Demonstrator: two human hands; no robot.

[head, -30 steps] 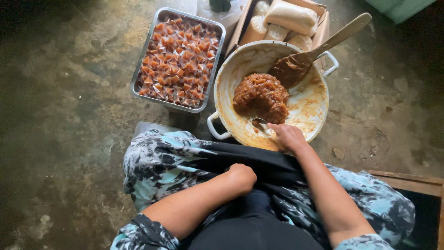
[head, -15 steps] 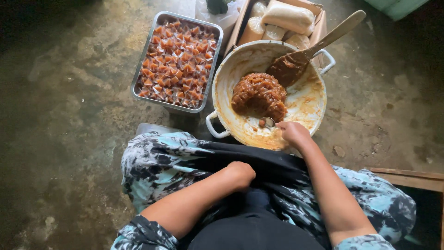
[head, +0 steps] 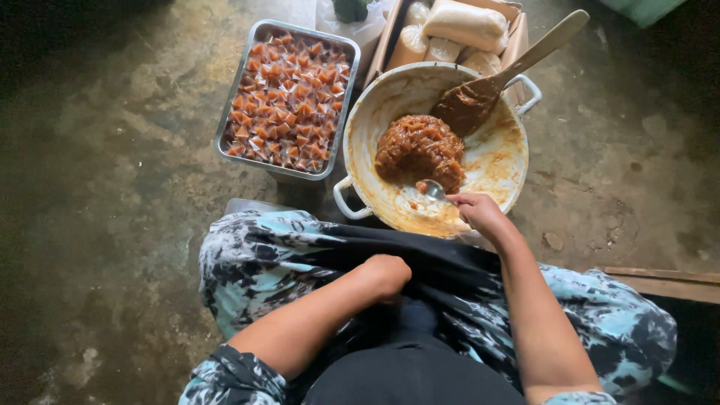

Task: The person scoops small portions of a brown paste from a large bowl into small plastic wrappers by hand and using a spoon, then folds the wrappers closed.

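Note:
My right hand [head: 480, 212] reaches over the near rim of a white two-handled pot [head: 508, 161] and holds a small metal spoon [head: 433, 190], its bowl at the edge of a mound of brown sticky paste [head: 418, 148]. A large wooden spoon [head: 504, 75] coated in paste leans in the pot's far side. My left hand [head: 384, 274] rests as a fist on my lap, on the dark cloth [head: 442, 259]; I cannot tell whether anything is inside it.
A steel tray [head: 241, 97] of several small orange-brown wrapped pieces sits left of the pot. A cardboard box [head: 520, 37] of pale bagged lumps stands behind it. Rough concrete floor [head: 112, 187] lies all around; a wooden plank [head: 660, 281] is at the right.
My right hand has drawn the small spoon slightly back toward the pot's near rim, along the edge of the paste. My left hand has stayed on my lap.

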